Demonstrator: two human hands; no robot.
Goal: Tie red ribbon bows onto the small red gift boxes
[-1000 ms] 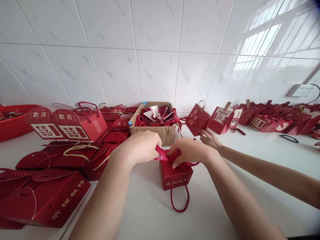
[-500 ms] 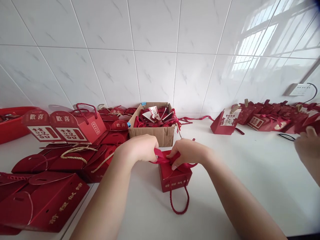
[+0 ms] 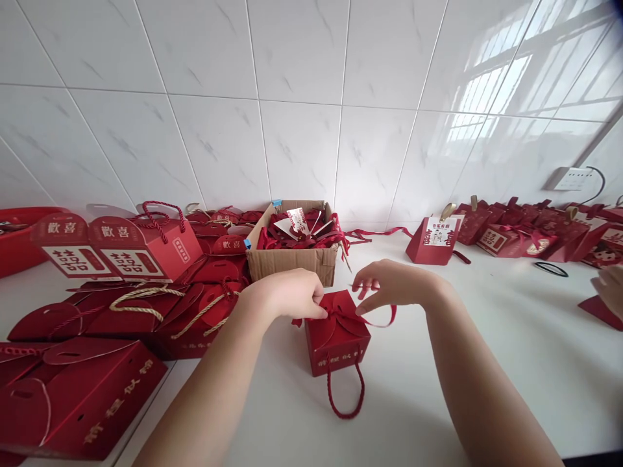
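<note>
Hands (image 3: 292,290) (image 3: 393,283) shifted right; box (image 3: 335,338) upright, handle (image 3: 346,416) toward wearer.

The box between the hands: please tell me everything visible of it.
The box is dark red, seemingly card, with curved top flaps folded down and pale lettering on its near side. It stands on the white table, slightly turned. A red ribbon crosses its top; a red cord handle loops out from the near side. The left hand and right hand are at the ribbon; exact contact is unclear.
</note>
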